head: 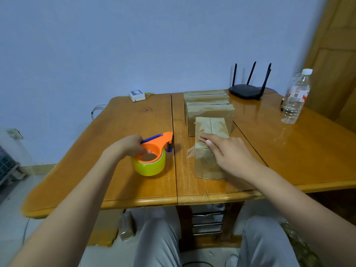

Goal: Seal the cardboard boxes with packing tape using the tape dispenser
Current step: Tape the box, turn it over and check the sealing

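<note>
An orange tape dispenser [158, 145] with a yellow-green tape roll [149, 166] stands on the wooden table [123, 128], left of the centre seam. My left hand [129, 145] grips its handle. A small cardboard box [209, 128] stands just right of the seam, its top flaps meeting in a centre slit with some tape on them. My right hand [229, 153] lies flat on the box's near top edge, fingers straight and pointing left. Behind it several more cardboard boxes [210, 105] stand in a row, with tape along their tops.
A black router [246, 91] with antennas sits at the back, a clear water bottle [296, 97] at the right, and a small white device [137, 95] at the back left edge. Cardboard pieces [126, 226] lie on the floor under the table. My knees are below the near edge.
</note>
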`<action>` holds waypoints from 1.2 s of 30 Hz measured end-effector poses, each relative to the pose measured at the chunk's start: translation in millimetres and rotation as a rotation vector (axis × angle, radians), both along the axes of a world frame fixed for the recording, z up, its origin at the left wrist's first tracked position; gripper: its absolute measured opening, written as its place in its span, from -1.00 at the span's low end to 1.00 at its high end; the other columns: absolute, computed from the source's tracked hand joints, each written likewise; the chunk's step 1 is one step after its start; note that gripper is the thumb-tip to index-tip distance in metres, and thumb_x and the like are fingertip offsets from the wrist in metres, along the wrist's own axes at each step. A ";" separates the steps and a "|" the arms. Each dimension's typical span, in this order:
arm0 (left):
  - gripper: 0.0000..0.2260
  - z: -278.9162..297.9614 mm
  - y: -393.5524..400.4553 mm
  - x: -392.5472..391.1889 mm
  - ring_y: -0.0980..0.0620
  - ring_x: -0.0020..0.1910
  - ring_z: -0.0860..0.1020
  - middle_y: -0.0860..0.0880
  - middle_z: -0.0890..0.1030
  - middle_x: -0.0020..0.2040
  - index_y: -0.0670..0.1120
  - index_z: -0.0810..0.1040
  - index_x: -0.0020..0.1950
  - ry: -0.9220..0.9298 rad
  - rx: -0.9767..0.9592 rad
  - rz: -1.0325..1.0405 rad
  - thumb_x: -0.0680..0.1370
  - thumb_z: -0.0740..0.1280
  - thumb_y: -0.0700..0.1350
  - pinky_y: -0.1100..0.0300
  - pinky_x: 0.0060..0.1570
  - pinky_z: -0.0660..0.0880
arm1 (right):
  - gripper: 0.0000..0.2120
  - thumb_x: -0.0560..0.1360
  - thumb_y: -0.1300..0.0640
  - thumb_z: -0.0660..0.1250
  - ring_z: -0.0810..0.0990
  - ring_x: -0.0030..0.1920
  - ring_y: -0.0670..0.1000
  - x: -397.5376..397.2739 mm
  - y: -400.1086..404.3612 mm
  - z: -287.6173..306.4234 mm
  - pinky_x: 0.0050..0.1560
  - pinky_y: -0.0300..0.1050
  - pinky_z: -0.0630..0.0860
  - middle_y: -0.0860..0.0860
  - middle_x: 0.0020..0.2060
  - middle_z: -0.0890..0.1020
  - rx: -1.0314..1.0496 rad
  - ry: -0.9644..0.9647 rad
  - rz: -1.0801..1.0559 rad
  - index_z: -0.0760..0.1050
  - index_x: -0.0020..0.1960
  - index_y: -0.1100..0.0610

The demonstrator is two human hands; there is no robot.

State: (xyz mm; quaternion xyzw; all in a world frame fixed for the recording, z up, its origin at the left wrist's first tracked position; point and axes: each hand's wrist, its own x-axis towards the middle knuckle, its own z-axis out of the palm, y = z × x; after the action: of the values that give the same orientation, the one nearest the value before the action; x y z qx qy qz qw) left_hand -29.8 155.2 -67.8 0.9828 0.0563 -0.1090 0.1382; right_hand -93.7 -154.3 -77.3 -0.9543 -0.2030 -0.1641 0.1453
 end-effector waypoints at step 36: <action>-0.74 -33.4 -108.7 -54.3 0.00 -0.15 0.65 -0.14 0.69 -0.14 -0.27 0.61 0.18 0.192 -1.673 0.212 0.50 0.43 -0.30 0.12 0.05 0.61 | -0.68 0.62 0.17 0.33 0.53 0.24 -0.34 -7.2 -3.3 7.7 0.30 -0.39 0.33 -0.26 0.12 0.67 0.470 0.164 0.109 0.56 0.34 -0.04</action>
State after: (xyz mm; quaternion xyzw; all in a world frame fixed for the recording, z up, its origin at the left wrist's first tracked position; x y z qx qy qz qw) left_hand -84.1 46.5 -101.2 0.5328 0.0603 -0.1841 0.8238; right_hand -100.9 -157.6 -69.6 -0.8922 -0.1979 -0.1210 0.3875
